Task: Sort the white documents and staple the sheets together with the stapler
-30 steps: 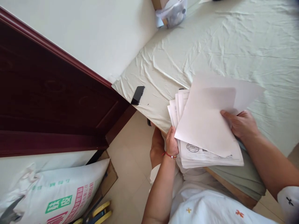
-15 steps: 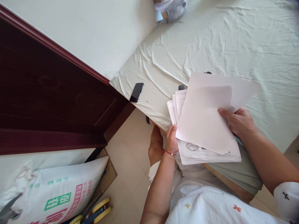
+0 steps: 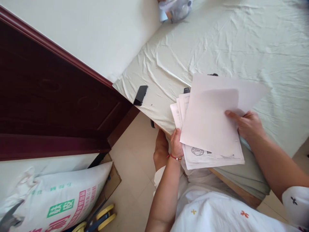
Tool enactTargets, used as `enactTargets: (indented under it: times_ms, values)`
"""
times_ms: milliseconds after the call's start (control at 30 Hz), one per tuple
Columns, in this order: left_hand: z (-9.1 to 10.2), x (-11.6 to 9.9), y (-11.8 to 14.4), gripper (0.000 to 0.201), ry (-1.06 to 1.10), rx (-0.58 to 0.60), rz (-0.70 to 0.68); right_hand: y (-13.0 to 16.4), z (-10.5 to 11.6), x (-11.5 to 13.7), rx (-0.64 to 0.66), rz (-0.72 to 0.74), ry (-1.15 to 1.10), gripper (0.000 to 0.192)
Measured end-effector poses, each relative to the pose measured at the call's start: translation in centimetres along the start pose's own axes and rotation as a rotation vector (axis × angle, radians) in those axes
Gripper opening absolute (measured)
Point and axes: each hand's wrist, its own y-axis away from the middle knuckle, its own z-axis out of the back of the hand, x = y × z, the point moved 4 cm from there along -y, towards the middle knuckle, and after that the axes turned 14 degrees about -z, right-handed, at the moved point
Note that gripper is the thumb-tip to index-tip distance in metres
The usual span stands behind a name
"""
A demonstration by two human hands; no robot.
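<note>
While left grip [image 3: 177, 144] clasps papers [image 3: 209, 120] at left, right grip [image 3: 251, 125] seemingly pinches their right.

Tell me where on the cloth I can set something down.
The widest bare cloth stretches beyond the loose sheet, toward the plastic bag. A narrower patch lies between the flat black object and the papers. It is crowded around the papers, with the left hand, right hand and two dark things nearby.

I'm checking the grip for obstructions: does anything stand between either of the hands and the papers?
Nothing visible does. The left hand directly touches the stack of papers at its edge, and the right hand directly holds the top sheet. That sheet covers much of the stack.
</note>
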Motion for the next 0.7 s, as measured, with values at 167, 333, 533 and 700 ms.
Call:
enactTargets:
  times_ms: [167, 333, 533, 700]
  values:
    - [0.31, 0.47, -0.28, 0.046, 0.004, -0.065, -0.003, 0.18, 0.42, 0.66, -0.003, 0.047, 0.000, 0.043]
    - [0.40, 0.57, -0.27, 0.046, -0.022, -0.089, 0.003, 0.13, 0.55, 0.41, -0.027, 0.071, 0.044, 0.033]
    - [-0.26, 0.17, -0.02, 0.048, 0.018, 0.019, -0.026, 0.26, 0.00, 0.01, -0.042, 0.074, 0.065, 0.026]
    - [0.00, 0.65, 0.01, 0.047, 0.002, 0.019, -0.017, 0.39, 0.05, 0.14, -0.049, 0.060, 0.069, 0.026]
